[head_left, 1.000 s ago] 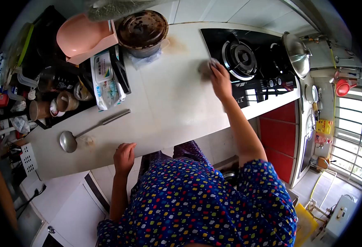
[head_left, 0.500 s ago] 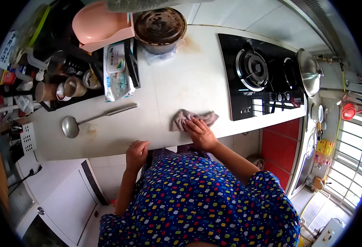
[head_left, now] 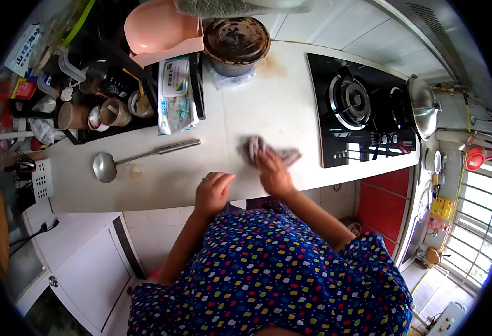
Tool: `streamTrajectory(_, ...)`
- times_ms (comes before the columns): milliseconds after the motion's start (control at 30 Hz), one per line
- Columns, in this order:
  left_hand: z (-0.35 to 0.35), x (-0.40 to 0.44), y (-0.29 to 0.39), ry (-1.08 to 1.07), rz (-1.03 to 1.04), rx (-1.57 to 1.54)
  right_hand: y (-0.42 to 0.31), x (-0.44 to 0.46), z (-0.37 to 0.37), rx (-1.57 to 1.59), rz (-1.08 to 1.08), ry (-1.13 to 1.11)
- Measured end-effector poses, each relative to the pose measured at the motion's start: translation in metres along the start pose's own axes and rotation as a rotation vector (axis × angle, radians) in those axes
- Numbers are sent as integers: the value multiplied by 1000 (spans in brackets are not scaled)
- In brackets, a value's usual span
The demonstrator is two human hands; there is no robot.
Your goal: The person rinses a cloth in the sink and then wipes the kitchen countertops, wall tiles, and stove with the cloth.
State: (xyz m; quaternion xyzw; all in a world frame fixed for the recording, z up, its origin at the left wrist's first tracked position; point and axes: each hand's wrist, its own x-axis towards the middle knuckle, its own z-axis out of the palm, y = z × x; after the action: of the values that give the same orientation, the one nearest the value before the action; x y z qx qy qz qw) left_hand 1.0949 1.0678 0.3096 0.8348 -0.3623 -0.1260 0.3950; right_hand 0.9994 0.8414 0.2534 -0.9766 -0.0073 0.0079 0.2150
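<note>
A crumpled greyish-brown cleaning cloth (head_left: pixel 252 150) lies on the white countertop (head_left: pixel 240 117), blurred by motion. My right hand (head_left: pixel 275 175) presses down on it, its fingers bunched into the fabric. Just left of it, my left hand (head_left: pixel 213 193) hovers at the counter's front edge. Its fingers are curled loosely together, a ring shows on one, and nothing is visible in them. Farther left, a metal ladle (head_left: pixel 105 167) rests on the counter, its handle pointing right, beside a brownish stain.
On the right a black gas stove (head_left: pixel 349 129) is set into the counter, with a domed metal lid (head_left: pixel 423 107) over its far side. At the back stand a lidded pot (head_left: pixel 237 45) and a pink bin (head_left: pixel 165 31). Wet wipes (head_left: pixel 176 112) and several jars fill a black rack.
The cloth under my right hand has slid a little back and left across the counter. My left hand has lifted and come closer to the right one. The view has shifted slightly.
</note>
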Motion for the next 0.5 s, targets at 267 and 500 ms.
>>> streamTrajectory(267, 74, 71, 10, -165, 140, 237, -12, 30, -8, -85, 142, -18)
streamTrajectory(500, 72, 158, -15, -190, 140, 220, 23, 96, -10, 1, 246, 249)
